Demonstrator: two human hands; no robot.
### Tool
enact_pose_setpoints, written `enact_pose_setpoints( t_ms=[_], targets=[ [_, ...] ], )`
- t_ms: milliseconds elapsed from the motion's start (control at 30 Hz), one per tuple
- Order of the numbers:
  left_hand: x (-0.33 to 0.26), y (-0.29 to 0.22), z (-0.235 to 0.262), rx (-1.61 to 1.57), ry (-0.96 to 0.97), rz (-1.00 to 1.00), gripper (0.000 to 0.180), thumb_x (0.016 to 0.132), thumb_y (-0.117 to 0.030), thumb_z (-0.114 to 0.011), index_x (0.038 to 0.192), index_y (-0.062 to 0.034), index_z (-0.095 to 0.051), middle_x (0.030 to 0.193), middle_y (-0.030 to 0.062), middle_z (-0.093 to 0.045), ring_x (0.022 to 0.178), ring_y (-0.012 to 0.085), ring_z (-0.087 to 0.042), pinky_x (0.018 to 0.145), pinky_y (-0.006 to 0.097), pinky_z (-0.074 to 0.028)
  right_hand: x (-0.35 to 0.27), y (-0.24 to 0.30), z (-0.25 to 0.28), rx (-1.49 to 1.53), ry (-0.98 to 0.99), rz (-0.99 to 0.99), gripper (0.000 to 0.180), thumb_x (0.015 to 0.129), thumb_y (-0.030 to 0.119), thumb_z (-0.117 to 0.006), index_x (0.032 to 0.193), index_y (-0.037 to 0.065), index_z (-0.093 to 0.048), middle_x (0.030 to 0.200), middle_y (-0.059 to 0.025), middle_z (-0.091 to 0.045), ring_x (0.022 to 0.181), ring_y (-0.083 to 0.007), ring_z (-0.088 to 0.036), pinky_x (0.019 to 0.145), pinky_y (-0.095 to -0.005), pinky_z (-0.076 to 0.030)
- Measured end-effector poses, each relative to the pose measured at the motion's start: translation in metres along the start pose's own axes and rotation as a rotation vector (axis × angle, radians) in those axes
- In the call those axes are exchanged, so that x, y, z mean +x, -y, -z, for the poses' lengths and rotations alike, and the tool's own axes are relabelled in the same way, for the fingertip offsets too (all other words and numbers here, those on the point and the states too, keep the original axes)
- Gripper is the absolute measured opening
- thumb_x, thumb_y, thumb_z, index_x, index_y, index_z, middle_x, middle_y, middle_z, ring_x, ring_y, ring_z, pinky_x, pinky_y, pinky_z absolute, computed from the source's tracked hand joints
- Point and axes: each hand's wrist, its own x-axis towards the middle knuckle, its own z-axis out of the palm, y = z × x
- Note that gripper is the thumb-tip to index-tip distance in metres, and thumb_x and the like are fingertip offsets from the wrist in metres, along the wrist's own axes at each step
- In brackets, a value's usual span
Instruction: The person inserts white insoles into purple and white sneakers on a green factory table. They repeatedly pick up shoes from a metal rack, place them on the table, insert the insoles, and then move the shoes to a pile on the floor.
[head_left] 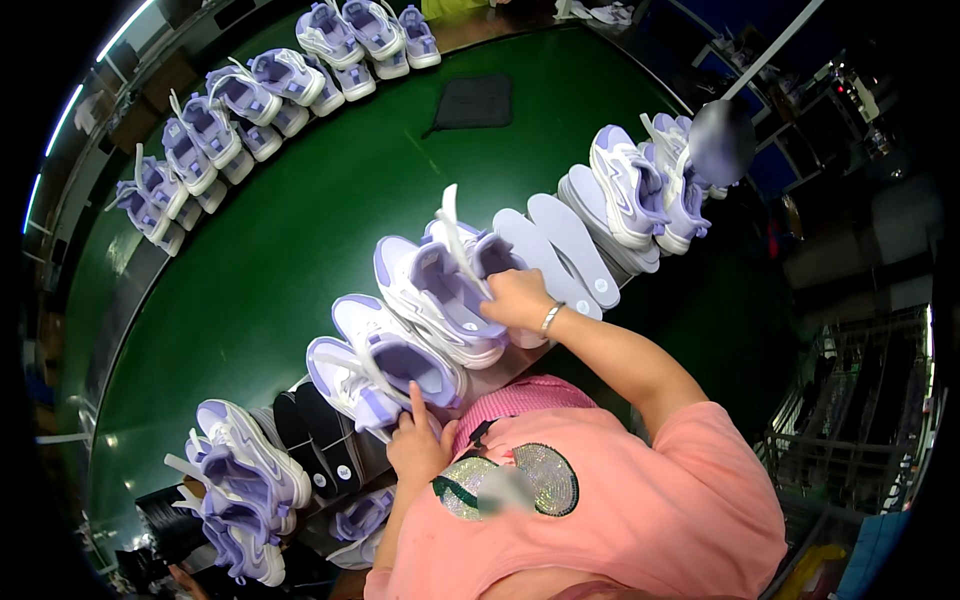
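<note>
Several white and lavender sneakers stand in front of me at the green table's near edge. My right hand (517, 300) curls over the heel opening of the far sneaker (485, 250), its fingertips partly hidden there. A pale lace or strap stands up from that shoe. Beside it is another sneaker (430, 285) with its opening toward me. My left hand (417, 448) rests at the heel of the nearer sneakers, index finger stretched along the opening of one sneaker (410, 365). Another sneaker (345, 375) lies tilted against it, just left of that finger.
Grey insoles (568, 245) lie to the right, before more sneakers (628, 185). Black insoles (315, 440) and further sneakers (245, 480) are at the left. Rows of sneakers (215, 130) line the far edge of the green table (270, 250). A dark flat pouch (474, 102) lies across from me.
</note>
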Motion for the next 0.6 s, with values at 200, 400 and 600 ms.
enact_pose_setpoints(
  t_ms=[200, 400, 600],
  targets=[
    [0.028, -0.004, 0.005, -0.059, 0.173, 0.014, 0.07, 0.067, -0.035, -0.06, 0.125, -0.0107, -0.029, 0.071, 0.0188, -0.055, 0.059, 0.0332, -0.057, 0.051, 0.041, -0.045, -0.011, -0.024, 0.082, 0.017, -0.185, -0.033, 0.034, 0.063, 0.037, -0.054, 0.069, 0.003, -0.058, 0.066, -0.0155, -0.058, 0.063, -0.0313, -0.057, 0.059, -0.0388, -0.044],
    [0.039, 0.008, -0.028, -0.067, -0.043, 0.05, 0.027, 0.064, -0.023, -0.058, 0.084, -0.007, -0.05, 0.066, 0.0182, -0.054, 0.057, 0.0334, -0.055, 0.051, 0.043, -0.045, 0.012, -0.103, 0.07, -0.13, -0.308, -0.198, 0.036, 0.064, 0.036, -0.054, 0.073, 0.002, -0.058, 0.073, -0.0172, -0.059, 0.068, -0.0321, -0.058, 0.064, -0.0425, -0.042],
    [0.041, -0.021, 0.001, -0.108, -0.176, -0.009, 0.024, 0.063, -0.026, -0.06, 0.077, -0.0082, -0.05, 0.061, 0.0161, -0.052, 0.051, 0.0321, -0.054, 0.045, 0.041, -0.044, 0.015, -0.121, 0.056, -0.129, -0.096, -0.343, 0.038, 0.067, 0.039, -0.054, 0.081, 0.004, -0.059, 0.08, -0.0174, -0.06, 0.076, -0.0298, -0.058, 0.074, -0.0444, -0.036]
  ],
)
